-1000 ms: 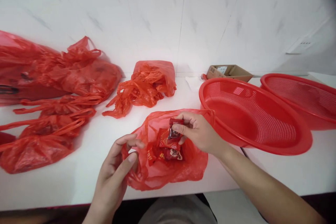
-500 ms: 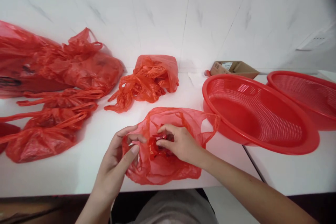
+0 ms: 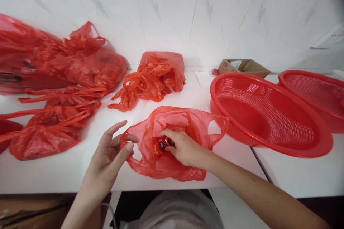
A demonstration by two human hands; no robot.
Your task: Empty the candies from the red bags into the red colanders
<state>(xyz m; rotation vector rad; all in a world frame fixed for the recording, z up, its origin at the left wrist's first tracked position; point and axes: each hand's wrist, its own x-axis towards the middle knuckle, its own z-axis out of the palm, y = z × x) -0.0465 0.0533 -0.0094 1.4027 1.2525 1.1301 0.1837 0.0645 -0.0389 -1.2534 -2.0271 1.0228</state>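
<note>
A thin red plastic bag (image 3: 177,171) lies open on the white table in front of me. My left hand (image 3: 111,154) is at its left handle, thumb and bent fingers around the loop while the index finger stretches out. Inside the bag mouth, my right hand (image 3: 182,146) closes on a small shiny dark-red wrapped packet (image 3: 163,143); its exact kind is unclear. Beneath that sits a red packet with gold print (image 3: 156,149), and another red piece with a gold pattern (image 3: 176,127) shows behind my fingers.
Filled, tied red bags (image 3: 48,139) lie at the left, with larger ones (image 3: 94,62) behind. A crumpled stack of red bags (image 3: 158,78) is at the back middle. Right stand a red perforated basket (image 3: 268,114), a second basket (image 3: 317,89) and an open cardboard box (image 3: 242,67).
My left hand has drawn left, pulling the bag's handle outward and widening its loop. My right hand has shifted slightly, and the shiny packet and the gold-patterned piece show more.
</note>
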